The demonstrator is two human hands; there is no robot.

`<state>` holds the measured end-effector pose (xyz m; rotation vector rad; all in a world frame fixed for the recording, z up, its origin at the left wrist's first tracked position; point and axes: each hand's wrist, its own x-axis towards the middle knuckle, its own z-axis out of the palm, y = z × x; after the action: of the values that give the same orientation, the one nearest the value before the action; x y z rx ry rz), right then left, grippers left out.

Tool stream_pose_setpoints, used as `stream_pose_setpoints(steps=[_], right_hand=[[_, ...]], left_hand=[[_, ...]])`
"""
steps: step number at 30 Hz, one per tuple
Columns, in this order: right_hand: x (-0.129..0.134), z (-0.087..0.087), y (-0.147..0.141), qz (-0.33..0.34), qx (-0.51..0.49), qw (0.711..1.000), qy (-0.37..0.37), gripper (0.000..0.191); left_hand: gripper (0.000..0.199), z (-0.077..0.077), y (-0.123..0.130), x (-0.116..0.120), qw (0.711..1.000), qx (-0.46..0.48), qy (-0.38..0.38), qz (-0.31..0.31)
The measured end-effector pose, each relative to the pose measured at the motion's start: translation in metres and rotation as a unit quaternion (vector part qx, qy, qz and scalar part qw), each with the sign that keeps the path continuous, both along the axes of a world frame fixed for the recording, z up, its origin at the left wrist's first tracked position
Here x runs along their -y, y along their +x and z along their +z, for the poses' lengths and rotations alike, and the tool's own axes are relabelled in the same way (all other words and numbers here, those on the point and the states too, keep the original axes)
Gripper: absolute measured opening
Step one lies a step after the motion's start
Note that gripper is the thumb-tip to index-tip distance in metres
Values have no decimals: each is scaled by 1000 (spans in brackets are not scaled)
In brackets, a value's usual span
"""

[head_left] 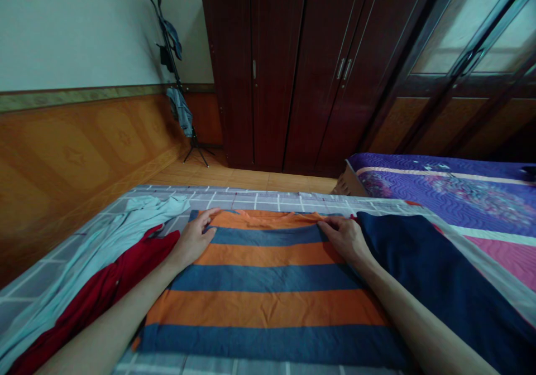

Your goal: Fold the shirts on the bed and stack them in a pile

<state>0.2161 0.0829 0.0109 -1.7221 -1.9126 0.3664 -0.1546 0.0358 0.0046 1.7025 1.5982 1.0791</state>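
An orange and blue striped T-shirt (268, 277) lies spread on the bed in front of me, its neckline at the far edge. At its far left shoulder, my left hand (197, 236) grips the cloth with thumb and fingers. My right hand (345, 236) pinches the opposite shoulder, its thumb on the fabric. Beside my left forearm lie a dark red garment (121, 280) and a light blue one (100, 252). A navy garment (422, 263) is right of my right forearm.
A grey checked sheet (276, 199) covers the bed. Behind it stand a dark wooden wardrobe (274, 85) and a coat rack (173, 65) with hanging items. A purple floral bedspread (444, 191) lies to the right, and a double door (469, 62) is at the back right.
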Motion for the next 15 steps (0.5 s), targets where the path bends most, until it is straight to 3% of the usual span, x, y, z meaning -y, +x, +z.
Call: stream_pose_setpoints(steps=[3, 7, 10, 12, 15], right_hand=[[3, 2, 0, -17, 16, 999, 22, 34], [4, 4, 1, -47, 79, 996, -16, 30], [8, 8, 0, -52, 88, 995, 23, 32], [12, 11, -3, -9, 86, 993, 85, 33], [19, 11, -9, 156, 109, 974, 123, 40]], left_hand=[[50, 1, 0, 1, 996, -82, 18, 9], [51, 12, 5, 9, 972, -228, 20, 49], [49, 25, 15, 23, 951, -298, 79, -16], [47, 27, 22, 32, 930, -341, 86, -109], [54, 20, 25, 35, 893, -408, 37, -188]])
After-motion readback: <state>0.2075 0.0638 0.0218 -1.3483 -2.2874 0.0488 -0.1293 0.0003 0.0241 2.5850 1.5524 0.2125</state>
